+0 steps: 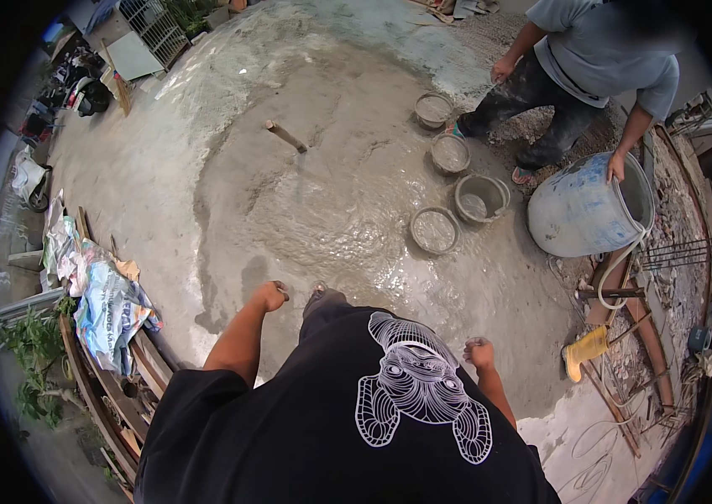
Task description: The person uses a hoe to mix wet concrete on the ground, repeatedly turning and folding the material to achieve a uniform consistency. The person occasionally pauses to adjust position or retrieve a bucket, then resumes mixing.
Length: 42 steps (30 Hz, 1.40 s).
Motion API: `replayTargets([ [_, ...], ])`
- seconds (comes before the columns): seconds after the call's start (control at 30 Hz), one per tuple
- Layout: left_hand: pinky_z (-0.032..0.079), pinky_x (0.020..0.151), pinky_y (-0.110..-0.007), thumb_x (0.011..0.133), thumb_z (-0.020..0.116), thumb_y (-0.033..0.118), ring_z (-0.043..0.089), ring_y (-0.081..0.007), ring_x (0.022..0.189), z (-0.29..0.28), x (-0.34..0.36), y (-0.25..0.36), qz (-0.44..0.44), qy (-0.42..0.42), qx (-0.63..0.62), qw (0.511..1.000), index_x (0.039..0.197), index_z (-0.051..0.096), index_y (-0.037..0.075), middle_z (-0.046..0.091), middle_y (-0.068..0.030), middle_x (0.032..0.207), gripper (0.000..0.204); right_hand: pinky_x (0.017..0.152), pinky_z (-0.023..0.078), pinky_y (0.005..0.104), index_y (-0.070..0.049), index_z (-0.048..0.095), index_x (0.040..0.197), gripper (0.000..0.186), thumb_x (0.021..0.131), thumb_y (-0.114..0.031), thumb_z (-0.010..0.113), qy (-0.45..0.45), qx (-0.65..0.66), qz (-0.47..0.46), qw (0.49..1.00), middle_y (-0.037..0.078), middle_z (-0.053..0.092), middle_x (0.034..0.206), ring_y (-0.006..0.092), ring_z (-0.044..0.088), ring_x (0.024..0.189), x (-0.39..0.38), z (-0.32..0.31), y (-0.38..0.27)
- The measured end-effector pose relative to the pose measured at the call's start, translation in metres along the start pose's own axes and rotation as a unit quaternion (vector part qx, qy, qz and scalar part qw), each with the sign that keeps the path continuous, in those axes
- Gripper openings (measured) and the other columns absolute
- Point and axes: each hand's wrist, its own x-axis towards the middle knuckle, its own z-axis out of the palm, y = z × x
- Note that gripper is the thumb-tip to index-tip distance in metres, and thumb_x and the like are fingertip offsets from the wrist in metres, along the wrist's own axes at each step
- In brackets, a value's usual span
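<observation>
My left hand (270, 296) hangs at my side with its fingers loosely curled and nothing showing in them. At my other side my right hand (479, 353) is closed in a loose fist, with no object visible. Both hang over a wide patch of wet cement (314, 202), touching nothing. A wooden-handled tool (286, 136) stands tilted in the mix, its lower end hidden. Right of the wet patch are several round buckets: a grey one (435, 231) holding wet mix, a taller one (482, 198) with some at its bottom, and two farther back.
At the far right a co-worker (599, 59) in a grey shirt rests one hand on a large blue-white barrel (583, 208). A yellow boot (584, 353) and a pale hose (625, 277) lie right. Planks (104, 386) and printed sacks (108, 307) line the left edge.
</observation>
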Motion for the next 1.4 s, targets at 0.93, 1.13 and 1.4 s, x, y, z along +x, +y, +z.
replayTargets([
  [0.93,0.051,0.084,-0.034,0.075,0.068,0.013,0.067,-0.0247,0.092,0.05,0.051,0.053,0.048,-0.041,-0.087,0.994,0.115,0.064,-0.001,0.071,-0.0167,0.096,0.042,0.044,0.048,0.0282,-0.001,0.062,0.093,0.011,0.086,-0.005,0.054,-0.007,-0.073,0.047,0.996,0.011,0.065,0.072,0.0181,0.062,0.053,-0.027,-0.023,-0.008],
  [1.13,0.051,0.088,-0.035,0.074,0.072,0.016,0.067,-0.0281,0.099,0.044,0.045,0.038,0.018,-0.066,-0.094,0.993,0.114,0.066,0.001,0.071,-0.0189,0.103,0.043,0.049,0.049,0.0288,-0.001,0.063,0.093,0.013,0.082,-0.004,0.057,-0.02,-0.034,0.108,0.993,0.011,0.065,0.073,0.0181,0.062,0.057,-0.005,-0.01,-0.018],
  [1.4,0.052,0.086,-0.036,0.073,0.071,0.017,0.068,-0.0272,0.095,0.012,0.05,-0.01,-0.045,-0.065,-0.068,0.995,0.114,0.065,0.002,0.072,-0.017,0.096,0.044,0.047,0.048,0.0284,-0.001,0.061,0.095,0.014,0.083,-0.005,0.056,-0.053,-0.095,0.081,0.991,0.01,0.064,0.074,0.0175,0.061,0.055,0.013,0.019,-0.067],
])
